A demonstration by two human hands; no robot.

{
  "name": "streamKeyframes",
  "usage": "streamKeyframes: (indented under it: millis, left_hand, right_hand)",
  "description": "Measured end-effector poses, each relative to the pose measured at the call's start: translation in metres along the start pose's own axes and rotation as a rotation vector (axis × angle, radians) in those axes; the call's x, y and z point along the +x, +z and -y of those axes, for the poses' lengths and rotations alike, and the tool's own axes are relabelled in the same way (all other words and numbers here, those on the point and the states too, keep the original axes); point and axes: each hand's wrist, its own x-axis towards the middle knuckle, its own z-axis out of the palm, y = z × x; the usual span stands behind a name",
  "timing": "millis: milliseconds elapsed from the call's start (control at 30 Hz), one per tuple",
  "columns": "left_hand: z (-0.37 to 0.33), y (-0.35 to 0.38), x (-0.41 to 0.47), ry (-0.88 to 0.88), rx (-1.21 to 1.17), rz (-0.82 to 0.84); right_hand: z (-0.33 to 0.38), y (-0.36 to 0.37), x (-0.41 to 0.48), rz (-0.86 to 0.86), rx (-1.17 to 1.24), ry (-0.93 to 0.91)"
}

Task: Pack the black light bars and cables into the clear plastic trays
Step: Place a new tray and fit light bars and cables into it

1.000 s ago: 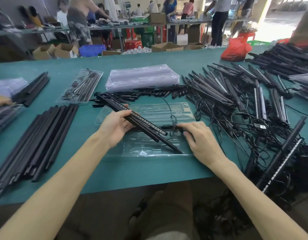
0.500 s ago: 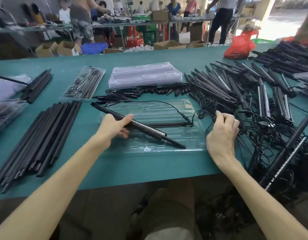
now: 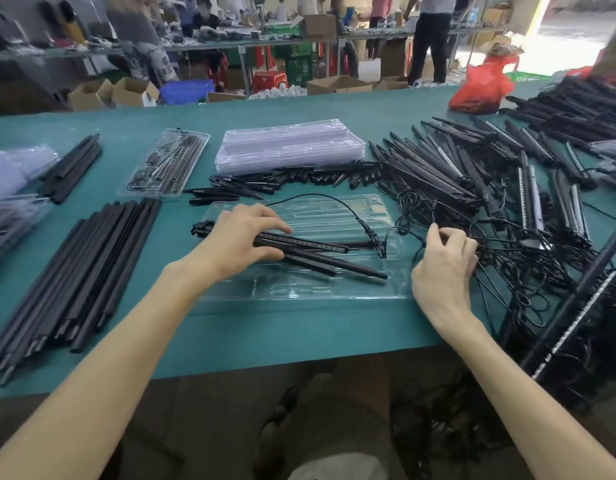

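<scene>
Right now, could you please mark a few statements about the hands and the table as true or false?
1. The left hand grips light bars over the tray. True.
2. The right hand lies flat and empty. False: its fingers pinch a cable right of the tray.
3. A stack of trays lies beyond that tray. True.
4. The red bag sits on the table at its near left. False: it is at the far right.
</scene>
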Motion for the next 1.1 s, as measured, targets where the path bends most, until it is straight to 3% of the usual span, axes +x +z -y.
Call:
streamKeyframes:
  millis: [100,267,533,700,1000,1100]
  left_hand:
    - [-0.002,0.007,0.002,0.026,-0.098,0.070]
    - [-0.006,0.020,0.001,-0.017,-0.066,-0.032]
    - [-0.006,0.030,0.003,-0.019,-0.160,-0.017]
    - [-0.012,0.041,0.004,-0.003,-0.213,-0.130]
    - [-0.025,0.048,-0.004,0.080,-0.142,-0.173]
    - [-0.025,0.044,-0.008,0.135,-0.115,-0.304]
  right_hand:
    - [0.001,0.000,0.001,-0.009,0.015,0.000]
    - [-0.001,0.001,0.001,-0.025,0.044,0.010]
    - [-0.002,0.003,0.003,-0.034,0.061,0.006]
    - [-0.002,0.003,0.003,-0.043,0.076,0.002]
    - [-0.002,0.001,0.004,-0.059,0.161,-0.022]
    - [0.000,0.000,0.003,-0.056,0.176,-0.020]
